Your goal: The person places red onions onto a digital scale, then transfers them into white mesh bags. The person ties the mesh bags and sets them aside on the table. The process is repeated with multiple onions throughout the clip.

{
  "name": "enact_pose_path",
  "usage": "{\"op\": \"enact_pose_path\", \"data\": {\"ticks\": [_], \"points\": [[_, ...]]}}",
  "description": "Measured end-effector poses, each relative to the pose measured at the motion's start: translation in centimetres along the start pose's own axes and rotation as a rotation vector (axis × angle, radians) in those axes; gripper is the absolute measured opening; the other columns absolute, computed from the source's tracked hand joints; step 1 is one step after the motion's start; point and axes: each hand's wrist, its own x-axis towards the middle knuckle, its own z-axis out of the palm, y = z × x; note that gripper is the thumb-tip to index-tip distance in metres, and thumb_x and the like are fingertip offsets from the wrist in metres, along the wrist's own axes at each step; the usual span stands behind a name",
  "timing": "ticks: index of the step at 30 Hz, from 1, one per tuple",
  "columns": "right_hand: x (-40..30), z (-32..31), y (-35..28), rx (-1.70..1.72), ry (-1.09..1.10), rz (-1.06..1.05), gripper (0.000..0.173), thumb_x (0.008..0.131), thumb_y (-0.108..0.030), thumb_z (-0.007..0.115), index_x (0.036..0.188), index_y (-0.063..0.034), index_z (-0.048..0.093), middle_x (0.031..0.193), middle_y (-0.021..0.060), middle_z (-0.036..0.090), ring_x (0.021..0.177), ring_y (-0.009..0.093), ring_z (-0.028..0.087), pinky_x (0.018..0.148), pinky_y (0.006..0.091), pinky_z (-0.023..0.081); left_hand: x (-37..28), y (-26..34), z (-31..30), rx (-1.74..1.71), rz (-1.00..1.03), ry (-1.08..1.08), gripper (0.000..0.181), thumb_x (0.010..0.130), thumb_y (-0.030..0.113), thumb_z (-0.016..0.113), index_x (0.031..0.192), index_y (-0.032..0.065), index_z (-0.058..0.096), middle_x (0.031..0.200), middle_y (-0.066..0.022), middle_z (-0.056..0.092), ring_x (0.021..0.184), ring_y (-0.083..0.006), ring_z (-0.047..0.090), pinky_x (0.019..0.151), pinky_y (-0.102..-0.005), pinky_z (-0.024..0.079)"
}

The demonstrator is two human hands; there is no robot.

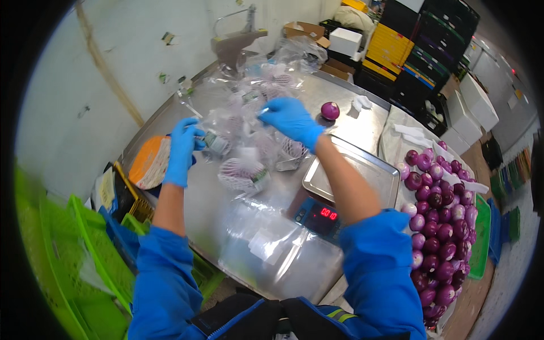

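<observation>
My left hand (182, 151), in a blue glove, has loosely bent, spread fingers beside a clear plastic bag (216, 142) bearing a label. My gloved right hand (293, 121) reaches over the packs, its fingertips pinched on what looks like clear plastic film. Below them lies a bagged onion pack (242, 173) in white foam netting. Several similar bagged packs (272, 83) are heaped behind. Under my right forearm stands a digital scale (321, 216) with a lit red display and a steel weighing pan (352, 163). A single red onion (330, 111) sits behind the pan.
A large pile of red onions (442, 229) lies on the right. Flat plastic bags (267, 242) cover the steel table's (352, 91) front. Green crates (80, 255) stand lower left, near an orange-and-white bag (151, 161). Stacked crates (386, 46) and foam boxes (471, 106) stand behind right.
</observation>
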Motion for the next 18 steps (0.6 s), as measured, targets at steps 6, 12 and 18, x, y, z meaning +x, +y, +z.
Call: {"op": "enact_pose_path", "data": {"ticks": [6,12,18], "points": [[3.9,14.5,2.3,0.59,0.598,-0.026,0.016,0.079,-0.014,0.051,0.087,-0.0029,0.061,0.085,0.0175,0.06,0.079,0.032,0.058,0.072,0.0396,0.047,-4.4,-14.1,3.7,0.852,0.654,-0.266,0.058,0.086,0.016,0.059,0.137,0.0057,0.033,0.141,-0.0157,0.03,0.13,-0.0304,0.03,0.106,-0.0413,0.026],[-17.1,11.9,2.2,0.102,0.673,-0.249,0.031,0.075,-0.005,0.057,0.106,-0.0033,0.058,0.098,0.0158,0.059,0.093,0.033,0.055,0.082,0.0409,0.045,2.6,-22.5,9.5,1.643,0.282,-0.523,0.073,0.09,0.043,0.048,0.142,0.0024,0.018,0.143,-0.0218,0.026,0.131,-0.0372,0.024,0.107,-0.0436,0.025],[-46.7,1.0,12.5,-0.561,0.971,0.985,0.051,0.078,-0.016,0.061,0.126,-0.0071,0.047,0.109,0.0193,0.055,0.102,0.035,0.052,0.088,0.042,0.043,14.5,-26.6,5.6,1.541,0.473,-0.338,0.058,0.086,0.024,0.055,0.134,-0.0012,0.034,0.131,-0.0237,0.041,0.121,-0.0359,0.04,0.102,-0.0457,0.031]]}}
